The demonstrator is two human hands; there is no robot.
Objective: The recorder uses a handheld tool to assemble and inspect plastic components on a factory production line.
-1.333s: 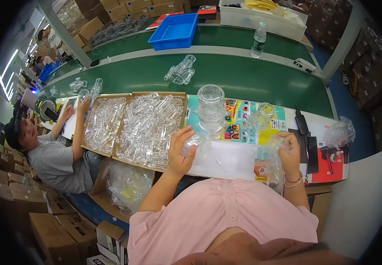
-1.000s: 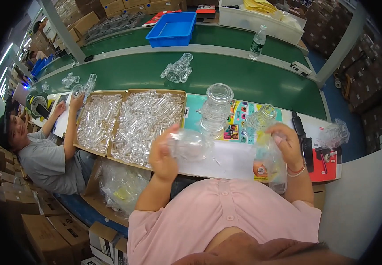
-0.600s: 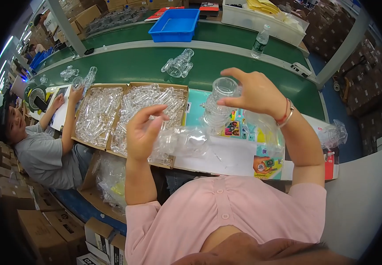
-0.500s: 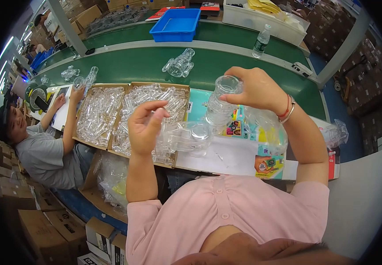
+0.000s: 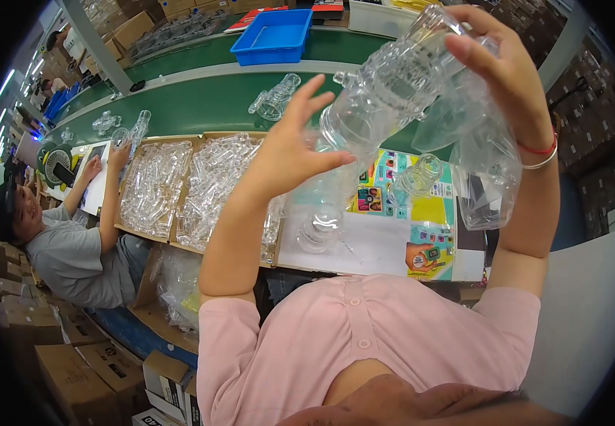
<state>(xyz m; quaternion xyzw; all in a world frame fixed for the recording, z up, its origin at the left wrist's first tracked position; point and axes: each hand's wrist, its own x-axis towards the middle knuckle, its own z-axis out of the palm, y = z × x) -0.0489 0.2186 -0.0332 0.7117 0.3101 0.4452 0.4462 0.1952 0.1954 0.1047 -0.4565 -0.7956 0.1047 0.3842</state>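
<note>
High on the right, my right hand (image 5: 506,67) grips the upper end of a clear, tube-shaped vessel with a patterned band (image 5: 400,82). The vessel is tilted, its wider end toward my left hand. A clear plastic bag (image 5: 488,181) hangs by my right hand and wrist. My left hand (image 5: 286,153) is open, fingers spread, beside the vessel's lower end; whether it touches is hard to tell. Below it, another clear vessel (image 5: 318,231) stands on a white board (image 5: 385,245). A smaller clear piece (image 5: 421,174) lies on the colourful printed sheet (image 5: 432,220).
Two cardboard trays (image 5: 179,192) at left hold many clear tubes. A clear vessel (image 5: 275,98) lies on the green conveyor (image 5: 186,99), behind which sits a blue bin (image 5: 272,39). At far left, a co-worker (image 5: 73,248) holds a clear piece near a fan (image 5: 58,167).
My right hand has risen to the right, lifting and tilting the vessel with the bag hanging beside it. My left hand has moved up and right toward the vessel, its fingers spreading.
</note>
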